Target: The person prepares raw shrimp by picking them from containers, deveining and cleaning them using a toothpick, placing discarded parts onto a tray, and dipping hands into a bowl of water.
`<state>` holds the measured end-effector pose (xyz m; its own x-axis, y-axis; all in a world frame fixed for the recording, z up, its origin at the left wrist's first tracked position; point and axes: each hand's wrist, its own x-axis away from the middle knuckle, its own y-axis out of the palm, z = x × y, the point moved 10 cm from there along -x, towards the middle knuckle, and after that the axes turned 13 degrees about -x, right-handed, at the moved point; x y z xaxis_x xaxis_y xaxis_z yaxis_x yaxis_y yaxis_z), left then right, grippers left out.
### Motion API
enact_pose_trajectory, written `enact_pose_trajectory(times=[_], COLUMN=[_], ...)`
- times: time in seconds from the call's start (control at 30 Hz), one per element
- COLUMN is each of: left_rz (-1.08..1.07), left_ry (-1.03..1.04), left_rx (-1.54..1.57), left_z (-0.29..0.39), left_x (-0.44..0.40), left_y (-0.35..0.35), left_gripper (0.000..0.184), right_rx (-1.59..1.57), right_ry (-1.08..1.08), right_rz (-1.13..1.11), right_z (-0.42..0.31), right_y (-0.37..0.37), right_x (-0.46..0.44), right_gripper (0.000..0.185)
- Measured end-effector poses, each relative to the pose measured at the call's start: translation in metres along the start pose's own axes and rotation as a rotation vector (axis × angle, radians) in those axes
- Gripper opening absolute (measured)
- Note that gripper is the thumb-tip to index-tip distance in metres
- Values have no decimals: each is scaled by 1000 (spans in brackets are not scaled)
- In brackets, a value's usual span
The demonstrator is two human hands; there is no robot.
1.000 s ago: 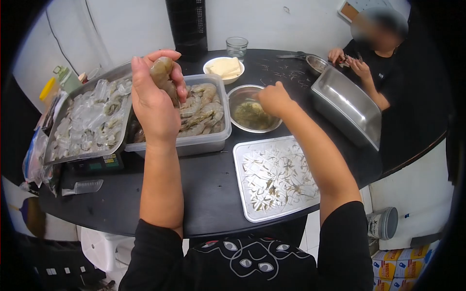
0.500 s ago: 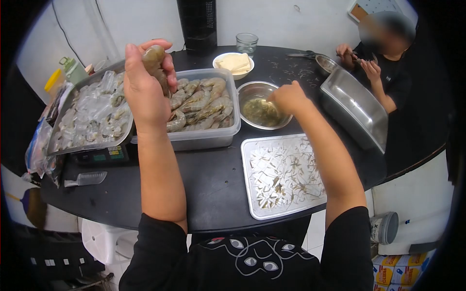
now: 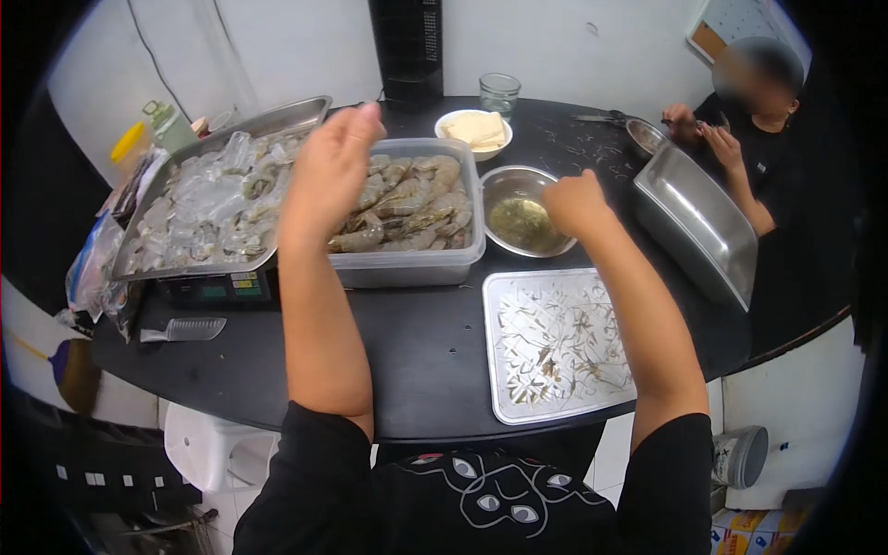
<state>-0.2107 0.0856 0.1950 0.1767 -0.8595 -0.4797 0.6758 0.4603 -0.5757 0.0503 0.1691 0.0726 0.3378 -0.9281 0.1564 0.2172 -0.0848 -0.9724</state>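
My left hand (image 3: 331,171) is raised between the ice tray and the shrimp tub, its back towards me. Its fingers are curled, and anything inside them is hidden. Whole shrimp (image 3: 412,203) fill the clear plastic tub (image 3: 407,270). My right hand (image 3: 575,203) is closed over the right edge of a steel bowl (image 3: 495,182) of cloudy liquid; what its fingers pinch is hidden. Below the bowl lies a white tray (image 3: 492,347) scattered with thin strands and bits. Shrimp and ice (image 3: 217,194) lie in the large metal tray (image 3: 148,208) at the left.
A scale (image 3: 217,289) is under the ice tray, with a knife (image 3: 185,330) in front. Behind the bowl stand a white bowl with pale blocks (image 3: 476,129) and a glass (image 3: 499,92). A deep steel pan (image 3: 698,222) is at right, near a co-worker's hands (image 3: 712,139).
My left hand has turned, and the shrimp that showed in it is now out of sight. The right hand is still at the bowl. The whole view has shifted, moving the table things rightward.
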Motion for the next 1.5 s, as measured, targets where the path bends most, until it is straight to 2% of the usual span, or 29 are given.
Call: enact_pose_trajectory(times=[0.07,0.27,0.4,0.43,0.53,0.67,0.7,0.8,0.9,1.0,1.2,1.4,1.5], left_rz=[-53,-204,-90,-145,-336,-341,-415,-459,-274,-194,-272,-437,-468], left_ry=[20,96,56,18,-17,110,99,26,46,-13,24,-52,-93], left_rx=[-212,-272,-363,-368,-427,-449,-434,-430,-376,-377,-355,-453,-505], left_z=[-5,-9,-28,-34,-32,-25,-28,-35,-28,-33,-35,-43,-44], left_x=[-3,-3,-6,-6,2,2,3,5,-1,-1,-3,-1,1], left_y=[16,45,21,23,42,70,79,81,51,27,40,79,85], left_gripper=[52,45,30,23,17,20,19,17,18,17,15,16,18], right_rx=[-1,-62,-98,-119,-215,-310,-304,-399,-657,-979,-1448,-1794,-1934], right_ry=[16,-14,-42,-28,-26,-60,-53,-73,-123,2,21,139,92], right_rz=[56,164,337,307,258,276,272,294,573,562,529,698,732], right_z=[3,4,7,9,10,14,15,20,47,80,137,192,199], right_y=[-5,-5,-16,-13,-7,0,0,-3,-24,-18,29,99,128], right_x=[2,8,15,15,15,20,22,31,51,77,148,215,226], right_gripper=[17,17,18,20,25,27,27,26,26,25,27,28,28])
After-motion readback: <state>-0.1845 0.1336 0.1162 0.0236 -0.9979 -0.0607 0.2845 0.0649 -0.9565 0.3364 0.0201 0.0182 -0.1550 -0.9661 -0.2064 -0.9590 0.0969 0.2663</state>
